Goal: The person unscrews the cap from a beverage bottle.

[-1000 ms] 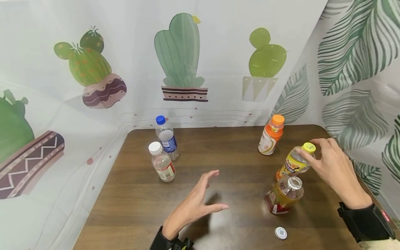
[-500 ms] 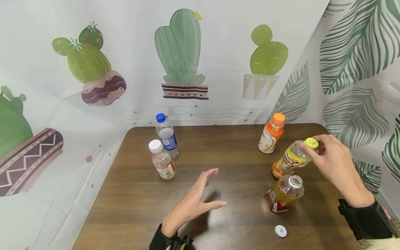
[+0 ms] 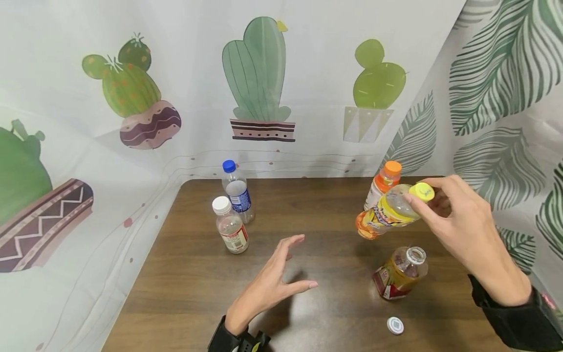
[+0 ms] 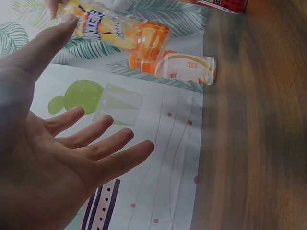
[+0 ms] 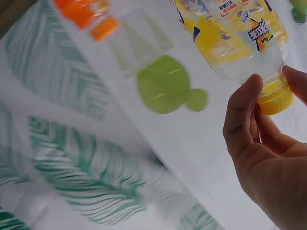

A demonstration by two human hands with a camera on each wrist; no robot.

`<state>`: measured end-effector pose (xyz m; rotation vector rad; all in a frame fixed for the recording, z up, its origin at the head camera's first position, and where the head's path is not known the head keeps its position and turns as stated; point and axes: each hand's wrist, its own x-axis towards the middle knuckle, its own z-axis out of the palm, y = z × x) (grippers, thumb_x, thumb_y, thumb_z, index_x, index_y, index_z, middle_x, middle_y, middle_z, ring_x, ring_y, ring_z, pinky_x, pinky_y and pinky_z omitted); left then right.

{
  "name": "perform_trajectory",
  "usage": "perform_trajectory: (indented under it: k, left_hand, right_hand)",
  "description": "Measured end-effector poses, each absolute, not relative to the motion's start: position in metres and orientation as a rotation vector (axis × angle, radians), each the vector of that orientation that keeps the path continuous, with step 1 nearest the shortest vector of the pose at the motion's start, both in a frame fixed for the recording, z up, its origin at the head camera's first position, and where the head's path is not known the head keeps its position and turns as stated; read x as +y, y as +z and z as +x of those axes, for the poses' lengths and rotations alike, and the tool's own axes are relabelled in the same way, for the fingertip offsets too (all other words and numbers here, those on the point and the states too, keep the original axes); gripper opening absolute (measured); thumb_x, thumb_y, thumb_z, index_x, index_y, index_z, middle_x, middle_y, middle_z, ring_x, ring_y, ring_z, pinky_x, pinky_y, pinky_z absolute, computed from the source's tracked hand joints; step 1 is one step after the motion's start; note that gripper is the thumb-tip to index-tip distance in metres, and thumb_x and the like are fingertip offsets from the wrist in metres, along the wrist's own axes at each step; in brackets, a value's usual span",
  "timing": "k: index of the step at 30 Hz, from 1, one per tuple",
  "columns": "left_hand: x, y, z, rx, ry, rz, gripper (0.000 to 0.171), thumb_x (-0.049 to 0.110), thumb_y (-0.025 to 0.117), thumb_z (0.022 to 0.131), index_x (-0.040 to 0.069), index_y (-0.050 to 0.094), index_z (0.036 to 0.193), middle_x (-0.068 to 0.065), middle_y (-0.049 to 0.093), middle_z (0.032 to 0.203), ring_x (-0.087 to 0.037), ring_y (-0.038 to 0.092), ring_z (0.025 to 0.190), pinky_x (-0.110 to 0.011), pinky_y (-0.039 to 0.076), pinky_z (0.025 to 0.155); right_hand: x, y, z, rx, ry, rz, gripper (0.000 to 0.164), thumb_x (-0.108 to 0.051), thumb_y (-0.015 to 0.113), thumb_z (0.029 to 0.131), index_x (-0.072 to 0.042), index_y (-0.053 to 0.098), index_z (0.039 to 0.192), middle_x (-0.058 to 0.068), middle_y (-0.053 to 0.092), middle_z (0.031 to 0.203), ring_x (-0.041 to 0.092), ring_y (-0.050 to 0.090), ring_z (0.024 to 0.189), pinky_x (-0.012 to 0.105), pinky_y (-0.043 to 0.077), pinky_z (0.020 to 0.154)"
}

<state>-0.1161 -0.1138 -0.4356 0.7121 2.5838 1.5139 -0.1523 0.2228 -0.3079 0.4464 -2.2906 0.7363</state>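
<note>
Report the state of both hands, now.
Left hand: open, holding nothing.
Right hand: holding the yellow-capped bottle, pinched near its top and tilted.

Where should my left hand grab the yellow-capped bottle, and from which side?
Take the yellow-capped bottle around its lower body, probably best from the left: it is tilted, base pointing down toward the left hand, while the right hand pinches the cap end.
</note>
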Motion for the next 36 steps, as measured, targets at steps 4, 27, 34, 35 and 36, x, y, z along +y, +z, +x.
perform_trajectory:
  k: [4,27,34,35,36]
  left_hand:
    - [-0.114,-0.435,-0.115,2.596,1.525,0.7,0.089,0.046,0.078,0.083,0.022,0.028,0.153,0.006,0.035,0.155,-0.014,0.034,0.144,-0.047,0.039,0.113]
    - [-0.098,-0.419,-0.107,2.479,1.708,0.801,0.093,0.036,0.083,0.08,0.036,0.024,0.152,0.012,0.048,0.143,-0.011,0.052,0.127,-0.035,0.046,0.106]
    - [-0.097,-0.42,-0.107,2.547,1.7,0.829,0.082,0.034,0.081,0.082,0.034,0.033,0.148,0.009,0.057,0.13,-0.01,0.06,0.109,-0.031,0.053,0.091]
    - [-0.097,-0.42,-0.107,2.561,1.705,0.825,0.08,0.035,0.081,0.082,0.035,0.035,0.147,0.009,0.058,0.129,-0.01,0.06,0.108,-0.03,0.053,0.09]
    - [-0.098,-0.42,-0.107,2.57,1.715,0.821,0.078,0.034,0.082,0.082,0.034,0.037,0.146,0.009,0.059,0.127,-0.009,0.061,0.107,-0.03,0.054,0.09]
  right_hand:
    - [0.203,-0.301,-0.143,-2.244,0.745,0.558,0.035,-0.004,0.085,0.075,-0.004,0.068,0.105,-0.001,0.06,0.089,-0.007,0.05,0.073,0.006,0.041,0.067]
    - [0.125,-0.31,-0.11,-2.316,0.935,0.91,0.03,-0.014,0.084,0.077,-0.012,0.065,0.1,-0.01,0.054,0.087,0.0,0.053,0.072,0.01,0.046,0.064]
    - [0.115,-0.315,-0.108,-2.338,0.95,0.896,0.029,-0.017,0.084,0.078,-0.015,0.063,0.098,-0.012,0.05,0.083,-0.002,0.051,0.071,0.008,0.043,0.063]
    - [0.114,-0.316,-0.108,-2.347,0.949,0.894,0.028,-0.017,0.084,0.078,-0.015,0.063,0.098,-0.012,0.05,0.083,-0.002,0.051,0.071,0.009,0.043,0.062]
    - [0.114,-0.315,-0.108,-2.367,0.936,0.888,0.028,-0.019,0.083,0.079,-0.017,0.063,0.098,-0.013,0.049,0.083,-0.003,0.05,0.07,0.008,0.042,0.061]
